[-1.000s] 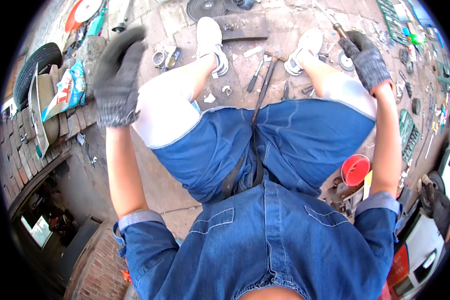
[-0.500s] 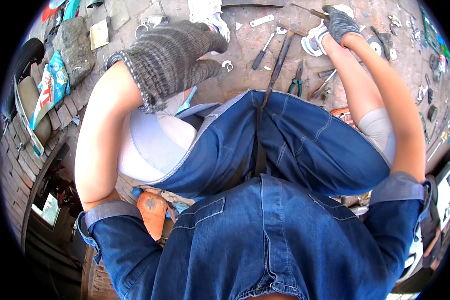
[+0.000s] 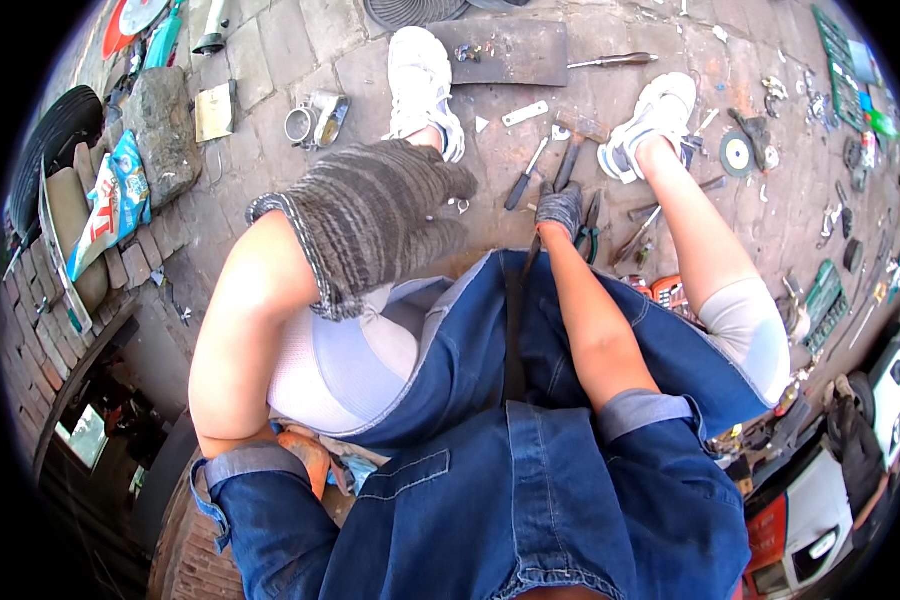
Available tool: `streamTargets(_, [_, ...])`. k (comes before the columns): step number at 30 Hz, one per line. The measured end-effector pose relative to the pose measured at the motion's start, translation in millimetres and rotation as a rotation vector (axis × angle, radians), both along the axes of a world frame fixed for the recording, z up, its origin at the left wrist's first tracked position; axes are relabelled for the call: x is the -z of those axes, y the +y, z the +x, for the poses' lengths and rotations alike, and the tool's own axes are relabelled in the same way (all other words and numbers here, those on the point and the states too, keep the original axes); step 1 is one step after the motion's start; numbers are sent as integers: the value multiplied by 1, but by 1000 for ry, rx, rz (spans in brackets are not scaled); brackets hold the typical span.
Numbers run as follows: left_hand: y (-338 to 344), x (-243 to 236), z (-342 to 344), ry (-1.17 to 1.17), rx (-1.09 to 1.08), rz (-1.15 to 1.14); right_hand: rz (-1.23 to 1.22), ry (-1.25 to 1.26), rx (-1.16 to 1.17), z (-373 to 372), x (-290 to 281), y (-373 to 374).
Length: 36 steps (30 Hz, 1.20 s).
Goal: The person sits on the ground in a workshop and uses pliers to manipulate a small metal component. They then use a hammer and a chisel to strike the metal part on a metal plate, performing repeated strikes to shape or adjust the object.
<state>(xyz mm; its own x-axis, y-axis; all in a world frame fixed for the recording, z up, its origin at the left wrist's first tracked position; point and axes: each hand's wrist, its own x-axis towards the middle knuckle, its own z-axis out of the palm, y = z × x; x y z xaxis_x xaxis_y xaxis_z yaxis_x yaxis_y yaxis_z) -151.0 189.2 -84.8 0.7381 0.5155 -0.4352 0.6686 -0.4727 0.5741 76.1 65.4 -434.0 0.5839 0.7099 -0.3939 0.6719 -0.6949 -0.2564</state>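
Sitting low in blue denim overalls (image 3: 530, 500), knees bare and spread, feet in white trainers (image 3: 422, 75). Raising the left hand (image 3: 370, 225) in a grey knitted glove close to the camera, above the left knee, fingers curled loosely together and gripping nothing. Reaching the right hand (image 3: 562, 210), gloved likewise, down to the paving between the feet; fingers closing on a long dark-handled tool (image 3: 568, 165), though how firmly, cannot tell. Lying just beside that hand: green-handled pliers (image 3: 590, 235) and a black-handled screwdriver (image 3: 523, 182). Resting farther off, beyond the left shoe, a dark metal plate (image 3: 515, 55) bearing a few small fasteners. Standing left of it, an open tin can (image 3: 302, 125), contents not discernible. Lying at far right, green socket trays (image 3: 823, 295) holding bits.
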Motion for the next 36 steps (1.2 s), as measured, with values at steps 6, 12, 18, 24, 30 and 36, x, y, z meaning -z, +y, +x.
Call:
streamTargets(6, [33, 34, 6, 83, -86, -175, -10, 349, 445, -24, -50, 36])
streamTargets(12, [83, 212, 21, 321, -82, 321, 388, 884, 730, -20, -52, 80])
streamTargets(18, [108, 278, 24, 229, -15, 556, 600, 1412, 479, -1, -88, 165])
streamTargets(24, [106, 293, 14, 275, -180, 543, 607, 1351, 209, -2, -161, 267])
streamTargets(30, [103, 303, 5, 211, -248, 567, 294, 1249, 609, -6, -113, 185])
streamTargets(36, [100, 306, 8, 212, -270, 591, 597, 324, -228, -28, -32, 99])
